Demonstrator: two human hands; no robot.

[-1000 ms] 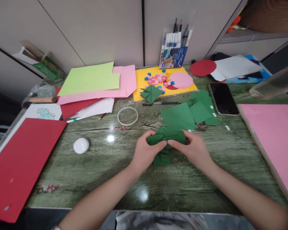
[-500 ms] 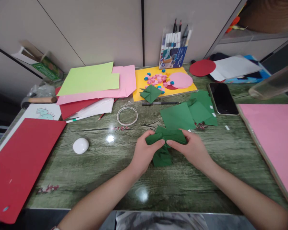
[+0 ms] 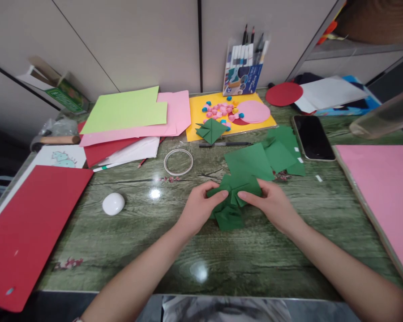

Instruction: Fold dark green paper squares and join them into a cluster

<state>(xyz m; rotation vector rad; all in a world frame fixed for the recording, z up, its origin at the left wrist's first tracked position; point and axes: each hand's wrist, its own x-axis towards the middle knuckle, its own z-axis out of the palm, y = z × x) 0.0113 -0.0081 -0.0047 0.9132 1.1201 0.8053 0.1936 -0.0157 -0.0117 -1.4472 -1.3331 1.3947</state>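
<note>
Between my two hands is a creased sheet of green paper (image 3: pixel 233 185), partly folded, with its lower flap hanging toward me. My left hand (image 3: pixel 201 203) pinches its left side, thumb on top and fingers underneath. On the right side my right hand (image 3: pixel 272 203) grips it the same way, the two thumbs close together near the middle. Just beyond lie flat green paper squares (image 3: pixel 248 160), overlapping one another. A finished-looking folded green paper piece (image 3: pixel 211 131) rests farther back, partly on a yellow sheet (image 3: pixel 195 125). The fingertips under the paper are hidden.
A black pen (image 3: pixel 225 144), a roll of tape (image 3: pixel 178 162) and a white egg-shaped object (image 3: pixel 113 204) lie around my hands. Red card (image 3: pixel 30 223) covers the left, pink paper (image 3: pixel 383 188) the right. A phone (image 3: pixel 313 137) and a marker pack (image 3: pixel 243 74) are farther back.
The green paper has opened out somewhat: its rolled upper band now lies flatter with folds showing in the middle. Both hands remain on it, and the right has shifted slightly.
</note>
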